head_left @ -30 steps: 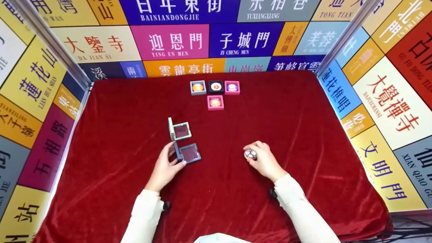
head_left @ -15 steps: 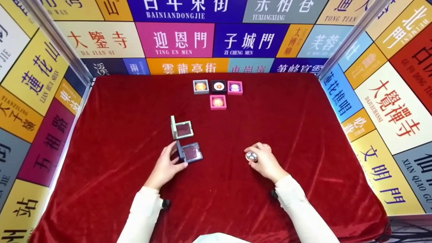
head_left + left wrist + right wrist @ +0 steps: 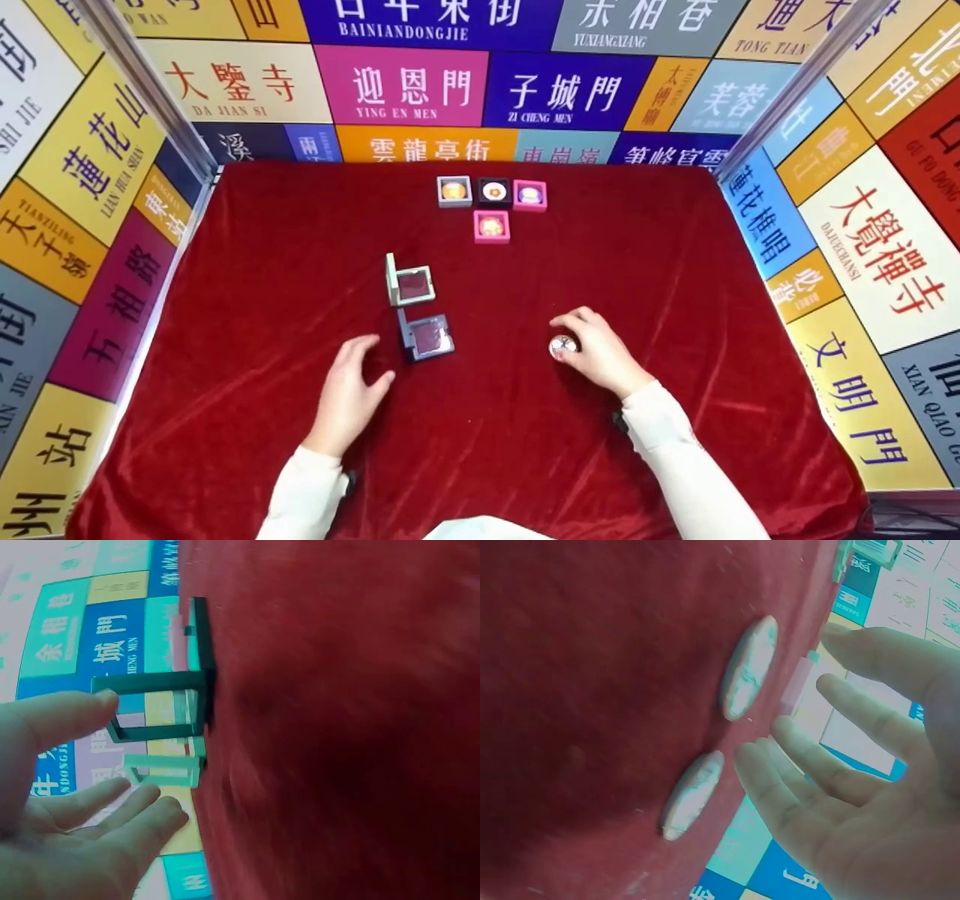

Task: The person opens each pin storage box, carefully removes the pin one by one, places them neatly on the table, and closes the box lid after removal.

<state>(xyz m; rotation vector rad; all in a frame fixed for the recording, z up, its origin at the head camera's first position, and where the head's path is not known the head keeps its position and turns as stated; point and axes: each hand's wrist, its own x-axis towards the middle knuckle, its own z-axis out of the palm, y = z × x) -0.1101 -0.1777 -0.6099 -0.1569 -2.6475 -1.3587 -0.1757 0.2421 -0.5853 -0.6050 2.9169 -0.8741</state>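
Note:
My left hand (image 3: 349, 397) is held with its fingers spread, just left of a dark blue hinged square case (image 3: 429, 337), and a gap separates them. Its lid stands upright. In the left wrist view the thumb tip (image 3: 106, 699) overlaps the lid's frame (image 3: 150, 681). A pale green case (image 3: 414, 285), lid up too, lies behind the blue one. My right hand (image 3: 600, 356) hovers over a round patterned badge (image 3: 561, 345). The right wrist view has two such discs, an upper badge (image 3: 750, 669) and a lower badge (image 3: 694, 795), on the cloth, apart from the relaxed fingers.
Several small square boxes with round pieces inside stand at the back: a grey box (image 3: 454, 192), a black box (image 3: 495, 193), a pink box (image 3: 530, 195) and a nearer pink box (image 3: 491, 226). Red velvet cloth (image 3: 300, 240) covers the table. Printed panels (image 3: 405, 86) wall it in.
My left hand has let go of the dark blue case and drawn back down and left. My right fingers have loosened from the badge. The head view has shifted slightly.

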